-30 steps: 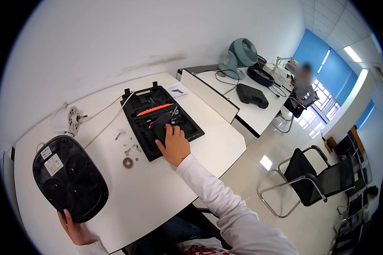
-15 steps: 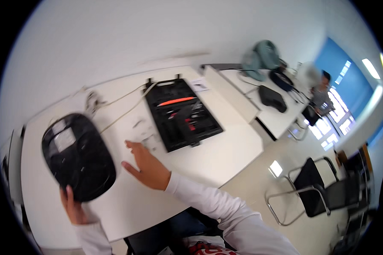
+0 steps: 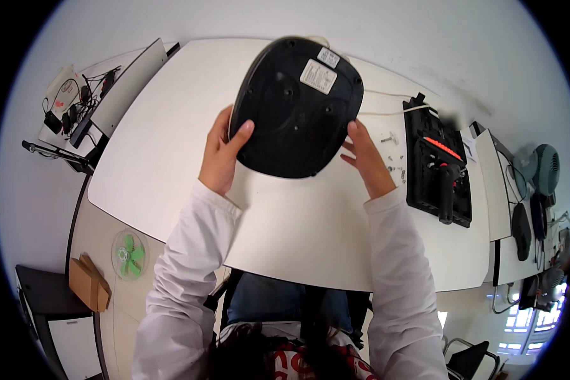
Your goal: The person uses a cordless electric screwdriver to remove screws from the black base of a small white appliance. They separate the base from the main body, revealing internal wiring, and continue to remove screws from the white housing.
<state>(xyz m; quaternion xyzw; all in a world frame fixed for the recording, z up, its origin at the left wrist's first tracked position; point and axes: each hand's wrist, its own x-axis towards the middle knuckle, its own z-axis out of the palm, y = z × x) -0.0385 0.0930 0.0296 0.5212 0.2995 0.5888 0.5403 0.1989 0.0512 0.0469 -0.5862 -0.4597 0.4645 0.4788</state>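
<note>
Desk bears an open black tool case near its right edge. Toward the far edge, a black base shows its underside, long axis near-to-far, labelled end pointing at that edge. The left hand grips its left rim; fingers spread, the right hand is at the right rim, whether gripping I cannot tell. Screws lie beside the case.

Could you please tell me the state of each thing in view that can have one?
Black base: underside facing the camera
Left hand: gripping the base
Right hand: at the base's right edge, grip unclear
Tool case: open
Orange strip: lying in the case
Black handheld tool: lying over the case
Small metal parts: loose on the table
Green-bladed fan: apparently not spinning
</note>
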